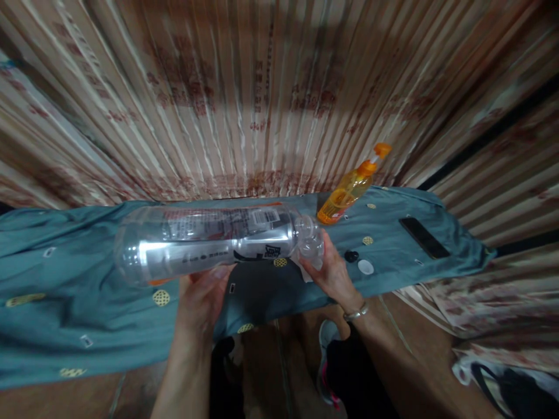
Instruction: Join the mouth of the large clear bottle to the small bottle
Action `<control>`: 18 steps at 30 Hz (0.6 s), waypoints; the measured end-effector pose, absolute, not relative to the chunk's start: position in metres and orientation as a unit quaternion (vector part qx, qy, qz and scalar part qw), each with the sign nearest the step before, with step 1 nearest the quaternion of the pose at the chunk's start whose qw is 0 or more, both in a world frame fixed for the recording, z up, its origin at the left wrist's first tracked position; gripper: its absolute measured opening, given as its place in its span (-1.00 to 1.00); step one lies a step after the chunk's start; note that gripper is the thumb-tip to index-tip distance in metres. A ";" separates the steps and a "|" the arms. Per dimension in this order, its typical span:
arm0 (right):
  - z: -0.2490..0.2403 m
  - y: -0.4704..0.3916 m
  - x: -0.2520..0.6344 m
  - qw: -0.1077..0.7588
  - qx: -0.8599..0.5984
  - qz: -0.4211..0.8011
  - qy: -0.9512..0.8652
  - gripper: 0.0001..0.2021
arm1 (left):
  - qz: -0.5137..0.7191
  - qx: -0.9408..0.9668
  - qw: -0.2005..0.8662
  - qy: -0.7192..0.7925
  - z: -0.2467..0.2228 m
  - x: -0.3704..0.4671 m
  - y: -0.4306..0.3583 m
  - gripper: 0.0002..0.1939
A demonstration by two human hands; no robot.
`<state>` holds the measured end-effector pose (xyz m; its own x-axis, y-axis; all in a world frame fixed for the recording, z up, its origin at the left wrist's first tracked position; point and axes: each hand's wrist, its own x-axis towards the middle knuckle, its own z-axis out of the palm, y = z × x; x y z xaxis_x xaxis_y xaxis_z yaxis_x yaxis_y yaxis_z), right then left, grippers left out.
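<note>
Centre-left, the bottle looks light, squeezable; left hand clasps its middle, right hand clamps the likely stiffer neck!

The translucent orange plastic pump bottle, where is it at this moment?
In the head view, the pump bottle stands right of centre on the teal patterned cloth, beyond the right hand and left of the black rectangular phone.

Clear bottle in hands, pump bottle beyond
</note>
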<state>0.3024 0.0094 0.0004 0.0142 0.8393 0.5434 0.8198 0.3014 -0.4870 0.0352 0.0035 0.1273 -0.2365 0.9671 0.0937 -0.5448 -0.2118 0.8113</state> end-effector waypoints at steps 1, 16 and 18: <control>0.001 0.009 0.302 0.397 -0.591 0.014 -0.702 -0.12 | 0.715 0.313 0.530 0.331 0.129 0.036 0.003 -0.40; 0.001 0.011 0.298 0.401 -0.602 0.027 -0.691 -0.11 | 0.724 0.306 0.530 0.320 0.122 0.035 0.007 -0.54; 0.000 0.011 0.298 0.401 -0.599 0.021 -0.692 -0.11 | 0.718 0.307 0.533 0.326 0.123 0.035 0.007 -0.58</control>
